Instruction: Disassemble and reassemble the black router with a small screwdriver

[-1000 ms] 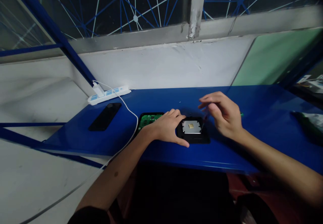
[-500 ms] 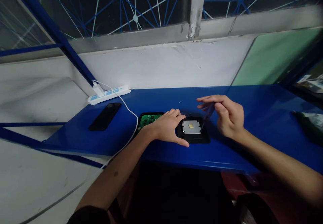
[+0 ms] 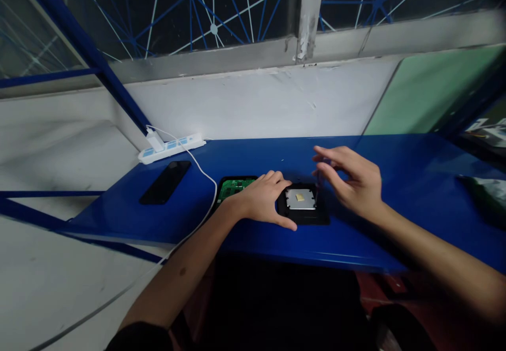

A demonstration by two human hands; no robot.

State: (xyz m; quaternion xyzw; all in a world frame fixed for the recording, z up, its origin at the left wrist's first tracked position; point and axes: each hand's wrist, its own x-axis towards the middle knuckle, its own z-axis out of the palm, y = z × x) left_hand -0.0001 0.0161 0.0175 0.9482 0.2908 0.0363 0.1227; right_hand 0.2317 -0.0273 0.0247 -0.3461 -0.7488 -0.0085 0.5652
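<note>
A black plastic housing (image 3: pixel 302 217) lies flat on the blue table. In it sits a silver metal plate (image 3: pixel 292 201) with a small yellowish pad (image 3: pixel 300 197) on top. My left hand (image 3: pixel 263 195) grips the housing from its left side, thumb at the near edge and fingers at the far edge. With thumb and fingers my right hand (image 3: pixel 351 177) holds a thin screwdriver (image 3: pixel 319 181) with a purplish handle, its tip down at the plate's right edge. Partly hidden behind my left hand, a green circuit board (image 3: pixel 233 187) rests in a second black shell.
A black phone (image 3: pixel 165 182) lies on the table (image 3: pixel 253 243) to the left. Behind it stands a white power strip (image 3: pixel 174 147) with a charger, and a white cable (image 3: pixel 203 172) runs across to the near edge. A shiny bag (image 3: pixel 488 193) sits far right.
The fingers of my right hand have shifted a little and its thumb is further left. The screwdriver now stands more upright. My left hand stays on the housing.
</note>
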